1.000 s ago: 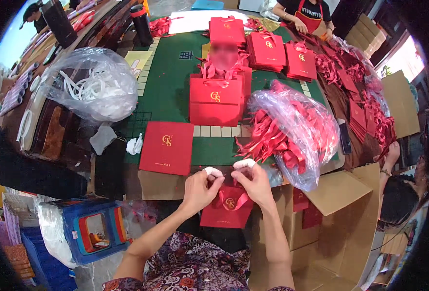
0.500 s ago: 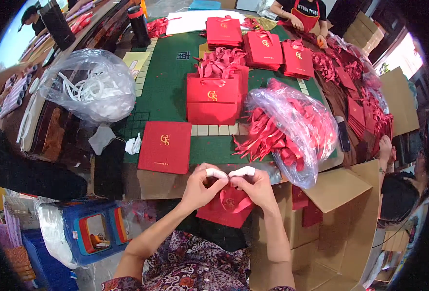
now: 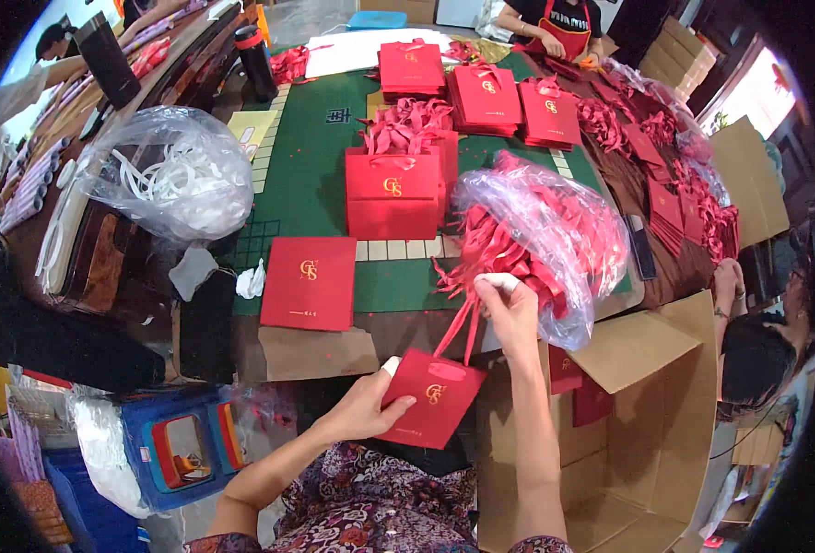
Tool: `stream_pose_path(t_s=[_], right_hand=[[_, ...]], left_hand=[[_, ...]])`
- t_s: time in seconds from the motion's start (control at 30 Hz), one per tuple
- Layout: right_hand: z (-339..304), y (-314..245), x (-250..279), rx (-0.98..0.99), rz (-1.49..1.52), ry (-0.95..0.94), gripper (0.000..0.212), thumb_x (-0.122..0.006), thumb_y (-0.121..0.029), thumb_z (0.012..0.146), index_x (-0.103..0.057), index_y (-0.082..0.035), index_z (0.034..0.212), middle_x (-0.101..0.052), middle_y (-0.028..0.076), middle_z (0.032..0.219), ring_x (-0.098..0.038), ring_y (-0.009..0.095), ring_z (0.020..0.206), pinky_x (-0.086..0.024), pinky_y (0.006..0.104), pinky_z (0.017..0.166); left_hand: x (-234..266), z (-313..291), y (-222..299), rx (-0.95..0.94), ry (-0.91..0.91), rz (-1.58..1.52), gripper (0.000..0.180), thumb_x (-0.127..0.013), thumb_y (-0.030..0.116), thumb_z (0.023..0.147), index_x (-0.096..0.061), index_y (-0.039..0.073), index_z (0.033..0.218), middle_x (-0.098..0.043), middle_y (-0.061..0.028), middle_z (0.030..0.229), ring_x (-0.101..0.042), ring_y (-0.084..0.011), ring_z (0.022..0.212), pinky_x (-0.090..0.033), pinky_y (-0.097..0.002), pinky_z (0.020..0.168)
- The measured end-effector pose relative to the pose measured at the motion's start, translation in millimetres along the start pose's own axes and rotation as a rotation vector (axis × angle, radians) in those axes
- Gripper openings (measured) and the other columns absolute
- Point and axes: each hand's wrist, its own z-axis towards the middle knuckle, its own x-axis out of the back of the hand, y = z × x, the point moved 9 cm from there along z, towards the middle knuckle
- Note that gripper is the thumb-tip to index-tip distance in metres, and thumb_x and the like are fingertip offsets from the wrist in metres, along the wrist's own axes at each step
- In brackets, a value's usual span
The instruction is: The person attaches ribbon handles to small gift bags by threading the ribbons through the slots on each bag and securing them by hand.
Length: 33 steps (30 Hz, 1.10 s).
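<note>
My left hand [image 3: 363, 409] grips a small red paper gift bag [image 3: 433, 405] by its left side, with gold marks on its front, just off the table's near edge. My right hand [image 3: 511, 318] pinches a red ribbon [image 3: 460, 329] whose two strands run taut from the top of that bag. White tape wraps fingers on both hands. Beyond my right hand lies a clear plastic bag [image 3: 568, 230] full of red ribbons. A flat red gift bag [image 3: 308, 284] rests at the table's near left, and finished-looking red bags with ribbon tops [image 3: 391, 195] stand behind it.
Stacks of flat red bags [image 3: 486, 100] fill the far side. White cords sit in a clear bag [image 3: 172, 175] at left, near a black flask [image 3: 255, 64]. An open cardboard box [image 3: 647, 415] stands right of my legs. Other people work at the far right and right.
My hands have moved apart. The right went up and right, drawing the ribbon out taut; the left now grips the bag's side, and the bag's front faces up more fully.
</note>
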Motion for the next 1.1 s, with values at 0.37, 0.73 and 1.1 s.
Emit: stream_pose_path(t_s=[0.37, 0.73, 1.1], right_hand=[[-55.6, -50.2, -7.3, 0.427, -0.473, 0.167, 0.033, -0.072, -0.005, 0.088, -0.061, -0.003, 0.119, -0.055, 0.005, 0.098, -0.053, 0.01, 0.075, -0.047, 0.0245, 0.066], [-116.7, -19.4, -69.3, -0.149, 0.252, -0.434, 0.032, -0.049, -0.014, 0.102, -0.054, -0.001, 0.131, -0.065, 0.007, 0.115, -0.058, 0.012, 0.106, -0.046, 0.0298, 0.095], [-64.5, -9.9, -26.9, 0.303, -0.612, -0.092, 0.022, -0.066, -0.005, 0.09, -0.068, -0.007, 0.112, -0.068, 0.012, 0.096, -0.065, 0.021, 0.072, -0.052, 0.0314, 0.064]], left_hand=[[40.4, -16.1, 20.1, 0.183, 0.234, -0.04, 0.049, -0.07, 0.019, 0.089, -0.047, -0.002, 0.127, -0.069, -0.024, 0.1, -0.07, -0.0364, 0.098, -0.054, -0.0396, 0.083], [26.1, -8.6, 98.7, -0.152, 0.031, 0.178, 0.04, -0.071, 0.026, 0.089, -0.058, 0.003, 0.119, -0.062, -0.0155, 0.099, -0.061, -0.0349, 0.091, -0.049, -0.043, 0.081], [-3.1, 12.3, 14.5, -0.161, 0.263, 0.484, 0.035, -0.076, 0.014, 0.078, -0.062, 0.006, 0.109, -0.057, -0.0132, 0.102, -0.057, -0.0344, 0.095, -0.048, -0.0441, 0.082]])
